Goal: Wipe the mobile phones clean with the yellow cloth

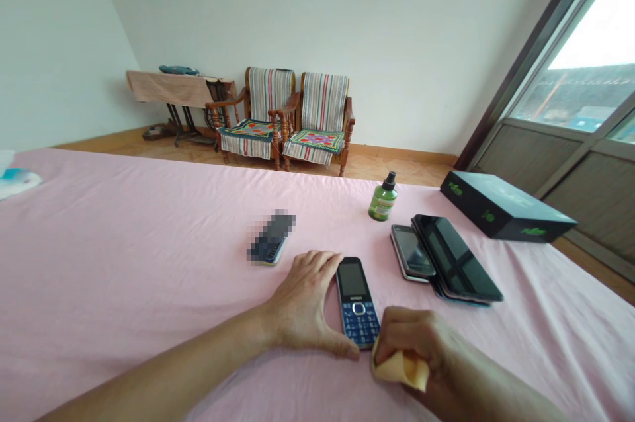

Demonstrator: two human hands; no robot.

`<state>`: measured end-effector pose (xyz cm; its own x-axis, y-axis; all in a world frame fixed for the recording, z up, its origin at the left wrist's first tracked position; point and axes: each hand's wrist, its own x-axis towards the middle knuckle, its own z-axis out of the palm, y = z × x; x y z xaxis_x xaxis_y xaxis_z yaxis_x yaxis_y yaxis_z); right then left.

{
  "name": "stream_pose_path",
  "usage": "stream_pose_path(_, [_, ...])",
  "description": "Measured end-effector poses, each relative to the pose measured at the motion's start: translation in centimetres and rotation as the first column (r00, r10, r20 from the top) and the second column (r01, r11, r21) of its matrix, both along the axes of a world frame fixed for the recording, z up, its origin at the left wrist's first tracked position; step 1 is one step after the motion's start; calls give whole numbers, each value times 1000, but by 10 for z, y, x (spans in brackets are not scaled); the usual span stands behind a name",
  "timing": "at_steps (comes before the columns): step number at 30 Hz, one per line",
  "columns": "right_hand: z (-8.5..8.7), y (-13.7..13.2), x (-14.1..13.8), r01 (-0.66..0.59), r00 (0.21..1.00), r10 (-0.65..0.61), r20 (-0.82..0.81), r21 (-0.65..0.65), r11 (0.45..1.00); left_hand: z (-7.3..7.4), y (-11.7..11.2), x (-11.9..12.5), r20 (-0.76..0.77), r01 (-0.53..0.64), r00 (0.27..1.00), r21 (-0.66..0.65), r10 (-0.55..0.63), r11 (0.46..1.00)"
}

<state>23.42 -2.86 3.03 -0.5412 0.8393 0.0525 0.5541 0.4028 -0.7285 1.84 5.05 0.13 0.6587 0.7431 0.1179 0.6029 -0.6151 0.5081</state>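
A dark blue keypad mobile phone lies face up on the pink bedsheet. My left hand grips it lengthwise, fingertips at its top edge and thumb at its bottom edge. Bunched in my right hand is a yellow cloth, pressed against the phone's lower right corner. The fingers of that hand are curled round the cloth and hide part of it. Beyond my left hand lies another keypad phone, partly pixelated.
To the right, a silver phone lies beside stacked dark tablets. A green bottle with a black cap stands behind them, near a black box. Two wooden chairs and a cloth-covered sewing table stand by the wall.
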Motion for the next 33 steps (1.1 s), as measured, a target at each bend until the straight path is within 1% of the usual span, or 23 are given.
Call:
stream_pose_path(1, [-1, 3, 0, 38, 999, -38, -16, 26, 999, 0, 0, 0, -1, 0, 1000, 1, 0, 1000])
stream_pose_path(2, [-3, 6, 1, 104, 994, -102, -38, 75, 992, 0, -1, 0, -1, 2, 1000, 5, -2, 1000])
stream_pose_path(4, [-11, 15, 1, 243, 969, -232, -81, 168, 955, 1, -1, 0, 0, 7, 1000, 14, -7, 1000])
stream_pose_path(6, [-18, 22, 0, 290, 957, -280, -80, 194, 937, 1, -1, 0, 0, 8, 1000, 16, -8, 1000])
stream_pose_path(10, [-25, 26, -6, 251, 967, -256, 4, 185, 950, 1, 0, 2, 16, 5, 1000, 21, -5, 1000])
stream_pose_path(13, [-24, 23, -11, 224, 966, -245, 84, 202, 953, 0, -1, 2, 37, 4, 999, 27, -5, 1000])
stream_pose_path(17, [-21, 21, -16, 217, 950, -262, 170, 242, 946, -1, -2, 0, 50, 4, 999, 28, -6, 1000])
stream_pose_path(24, [-14, 25, -32, 198, 935, -266, 236, 275, 941, -1, -2, 0, 65, 5, 998, 33, -7, 999])
stream_pose_path(29, [-16, 27, -51, 171, 949, -245, 198, 332, 928, -3, -1, 2, 93, 30, 995, 56, -35, 998])
stream_pose_path(31, [-17, 26, -52, 170, 952, -242, 187, 337, 926, -3, -1, 1, 90, 29, 995, 60, -34, 998])
stream_pose_path(33, [-17, 25, -47, 180, 945, -254, 206, 320, 930, -3, -1, 1, 76, 21, 997, 53, -25, 998])
